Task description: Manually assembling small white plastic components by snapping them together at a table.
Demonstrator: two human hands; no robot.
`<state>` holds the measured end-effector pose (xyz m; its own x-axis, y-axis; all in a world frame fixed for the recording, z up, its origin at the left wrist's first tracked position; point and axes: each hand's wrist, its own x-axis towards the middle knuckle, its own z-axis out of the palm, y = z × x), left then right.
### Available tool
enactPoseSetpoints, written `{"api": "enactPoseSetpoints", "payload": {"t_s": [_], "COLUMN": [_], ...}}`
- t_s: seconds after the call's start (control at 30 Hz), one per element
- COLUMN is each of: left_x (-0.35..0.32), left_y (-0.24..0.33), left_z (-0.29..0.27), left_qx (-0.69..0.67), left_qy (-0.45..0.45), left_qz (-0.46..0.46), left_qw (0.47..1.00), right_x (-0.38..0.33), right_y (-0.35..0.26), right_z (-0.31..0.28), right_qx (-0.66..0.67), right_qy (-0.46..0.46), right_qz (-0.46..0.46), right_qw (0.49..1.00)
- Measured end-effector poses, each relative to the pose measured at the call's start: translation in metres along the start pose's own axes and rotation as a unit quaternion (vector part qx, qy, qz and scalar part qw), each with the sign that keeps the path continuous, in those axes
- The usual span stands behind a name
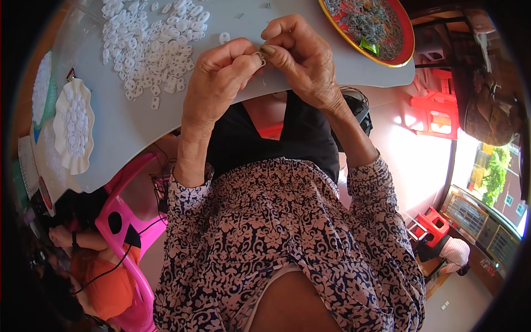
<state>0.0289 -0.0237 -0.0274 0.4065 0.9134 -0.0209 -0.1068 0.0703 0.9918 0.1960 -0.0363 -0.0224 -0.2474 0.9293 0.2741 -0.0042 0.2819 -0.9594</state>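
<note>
The left hand [218,72] has its thumb and finger clamped on a small pale piece [263,59], which sits at the fingertips just over the table edge. The right hand [307,63] bends its thumb in against that piece; whether its fingers grip anything there, I cannot tell.

Work on this 1 piece looks under way and not yet done. Much seems left: a broad pile of white pieces [160,55] lies loose on the grey table [130,122], with 1 lone white piece [224,38] set apart, near the left hand. Farther left, a wavy-edged white dish [82,163] holds more small white pieces [76,124]; whether those are finished does not show. To the right, a red tray [407,36] with a gold rim carries a heap of grey bits [368,25] and a green packet [369,46].

The held piece is mostly hidden; the loose white ones look flat, rounded and holed, some seemingly with 2 holes.
</note>
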Motion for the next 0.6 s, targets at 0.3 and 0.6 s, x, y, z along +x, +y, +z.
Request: {"api": "enactPoseSetpoints", "payload": {"t_s": [0.3, 0.6], "left_x": [0.001, -0.003], "left_y": [0.001, -0.005], "left_z": [-0.001, 0.007], "left_qx": [0.028, 0.04], "left_qy": [-0.024, 0.023], "left_qz": [0.016, 0.059], "left_qw": [0.999, 0.997], "right_x": [-0.001, -0.001], "right_y": [0.003, 0.005], "right_z": [0.002, 0.004], "right_qx": [-0.059, -0.116], "right_qy": [0.038, 0.068], "right_qz": [-0.018, -0.034], "right_qw": [0.997, 0.99]}}
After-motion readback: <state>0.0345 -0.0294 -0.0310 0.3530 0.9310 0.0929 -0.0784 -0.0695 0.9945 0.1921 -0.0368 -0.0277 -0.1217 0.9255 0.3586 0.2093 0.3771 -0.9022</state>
